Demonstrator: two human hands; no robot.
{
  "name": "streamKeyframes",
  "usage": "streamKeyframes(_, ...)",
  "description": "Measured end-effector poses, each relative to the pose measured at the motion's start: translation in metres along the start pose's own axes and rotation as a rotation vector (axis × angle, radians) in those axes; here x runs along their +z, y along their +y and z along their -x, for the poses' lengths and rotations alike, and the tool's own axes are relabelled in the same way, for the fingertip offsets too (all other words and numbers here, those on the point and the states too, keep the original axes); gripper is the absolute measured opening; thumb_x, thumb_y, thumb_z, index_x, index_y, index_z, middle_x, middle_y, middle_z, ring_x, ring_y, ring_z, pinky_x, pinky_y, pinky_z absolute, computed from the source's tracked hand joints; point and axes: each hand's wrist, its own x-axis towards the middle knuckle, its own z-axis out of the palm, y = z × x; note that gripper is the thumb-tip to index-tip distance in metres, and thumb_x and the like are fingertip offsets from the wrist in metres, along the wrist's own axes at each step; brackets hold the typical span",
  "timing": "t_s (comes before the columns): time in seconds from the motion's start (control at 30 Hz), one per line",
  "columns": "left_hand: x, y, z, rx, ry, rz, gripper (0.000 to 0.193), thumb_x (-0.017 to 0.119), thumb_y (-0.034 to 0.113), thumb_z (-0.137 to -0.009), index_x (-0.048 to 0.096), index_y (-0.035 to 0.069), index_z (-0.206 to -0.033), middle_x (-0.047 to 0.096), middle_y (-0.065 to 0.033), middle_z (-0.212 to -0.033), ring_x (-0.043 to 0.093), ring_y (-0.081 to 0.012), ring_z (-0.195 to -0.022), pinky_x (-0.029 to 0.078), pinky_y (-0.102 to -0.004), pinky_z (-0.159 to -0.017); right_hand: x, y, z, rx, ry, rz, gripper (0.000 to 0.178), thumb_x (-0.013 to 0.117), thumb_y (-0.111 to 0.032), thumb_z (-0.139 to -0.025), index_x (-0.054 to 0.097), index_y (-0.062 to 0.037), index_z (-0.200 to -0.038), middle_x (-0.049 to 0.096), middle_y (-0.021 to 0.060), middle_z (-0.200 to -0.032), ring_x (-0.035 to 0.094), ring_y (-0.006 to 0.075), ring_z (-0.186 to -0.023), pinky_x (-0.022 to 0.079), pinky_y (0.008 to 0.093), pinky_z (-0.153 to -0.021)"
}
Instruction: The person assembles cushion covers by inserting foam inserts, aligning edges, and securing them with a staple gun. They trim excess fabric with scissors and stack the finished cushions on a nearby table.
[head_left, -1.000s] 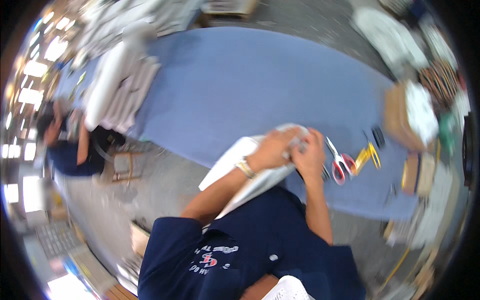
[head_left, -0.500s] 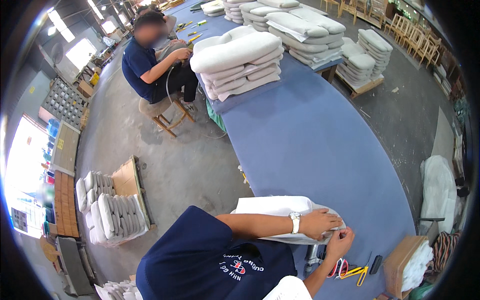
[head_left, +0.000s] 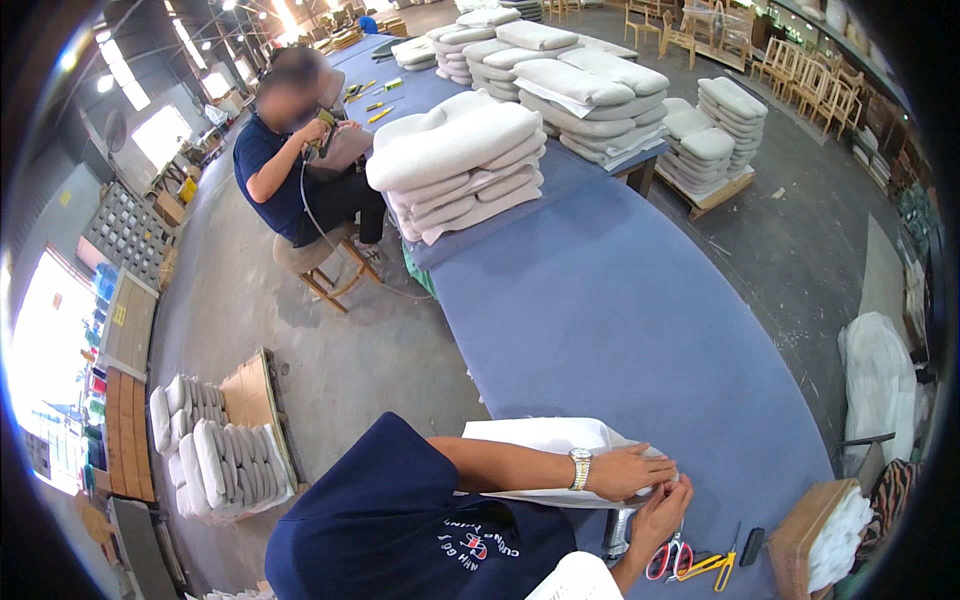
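A pale seat cushion, with a white underside facing up, lies at the near edge of the blue-covered table, in front of my body. My left hand, with a metal watch on its wrist, rests across the cushion's right end, its fingers bent over the edge. At that same corner my right hand pinches the grey cover's edge. The fingertips of both hands nearly meet there. Under my right wrist a grey metal tool is partly hidden. Red-handled scissors lie beside that wrist.
Yellow-handled tools and a black block lie right of the scissors. A cardboard box of white stuffing stands beyond. Stacked cushions fill the table's far part. A seated co-worker holds a hosed tool at left.
Both hands have shifted slightly left and down in the picture, staying at the cushion's corner. My left fingers are drawn closer together. The co-worker has raised the hosed tool.
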Motion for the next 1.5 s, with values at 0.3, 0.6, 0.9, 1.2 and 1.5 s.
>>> streamKeyframes(0.3, -0.024, 0.001, 0.004, 0.047, 0.043, 0.160, 0.055, 0.063, 0.007, -0.091, 0.049, 0.001, -0.143, 0.048, -0.0194, -0.153, 0.044, -0.0324, -0.145, 0.030, -0.0504, -0.124, 0.002, -0.003, -0.006, -0.077, 0.014, -0.049, 0.020, 0.055, -0.005, -0.097, 0.053, 0.0078, -0.112, 0.054, 0.0251, -0.125, 0.060, 0.0422, -0.096, 0.048, 0.0469, -0.085)
streamKeyframes(0.6, -0.006, -0.005, 0.005, 0.051, 0.154, 0.164, 0.043, 0.059, 0.005, -0.092, 0.056, -0.001, -0.135, 0.057, -0.0196, -0.144, 0.054, -0.0354, -0.135, 0.037, -0.0462, -0.121, 0.015, 0.009, 0.007, 0.038, 0.112, -0.262, 0.017, 0.057, -0.012, -0.101, 0.052, 0.0038, -0.097, 0.053, 0.0298, -0.137, 0.053, 0.0409, -0.127, 0.042, 0.0467, -0.099)
streamKeyframes(0.9, -0.015, -0.004, 0.003, 0.113, 0.276, 0.022, 0.059, 0.059, 0.003, -0.090, 0.046, 0.002, -0.148, 0.049, -0.0213, -0.152, 0.049, -0.0361, -0.140, 0.031, -0.0482, -0.123, 0.020, 0.008, 0.013, -0.080, 0.193, -0.149, 0.024, 0.054, -0.017, -0.103, 0.051, 0.0055, -0.096, 0.051, 0.0299, -0.143, 0.059, 0.0438, -0.117, 0.047, 0.0497, -0.092)
streamKeyframes(1.2, 0.006, -0.008, 0.004, 0.012, 0.157, 0.180, 0.065, 0.063, -0.002, -0.080, 0.054, 0.003, -0.144, 0.055, -0.0211, -0.147, 0.053, -0.0393, -0.135, 0.041, -0.0481, -0.115, 0.008, 0.010, 0.024, 0.082, 0.205, -0.291, 0.016, 0.068, -0.012, -0.092, 0.066, -0.0012, -0.103, 0.060, 0.0217, -0.139, 0.059, 0.0377, -0.125, 0.048, 0.0429, -0.103)
streamKeyframes(1.5, -0.007, -0.005, -0.001, 0.131, 0.205, 0.130, 0.057, 0.065, -0.002, -0.083, 0.056, -0.003, -0.139, 0.064, -0.0227, -0.136, 0.064, -0.0366, -0.122, 0.046, -0.0475, -0.114, 0.052, 0.060, 0.114, 0.381, 0.049, 0.060, 0.061, 0.080, -0.010, -0.078, 0.054, -0.0056, -0.133, 0.061, 0.0183, -0.125, 0.059, 0.0388, -0.115, 0.050, 0.0460, -0.097)
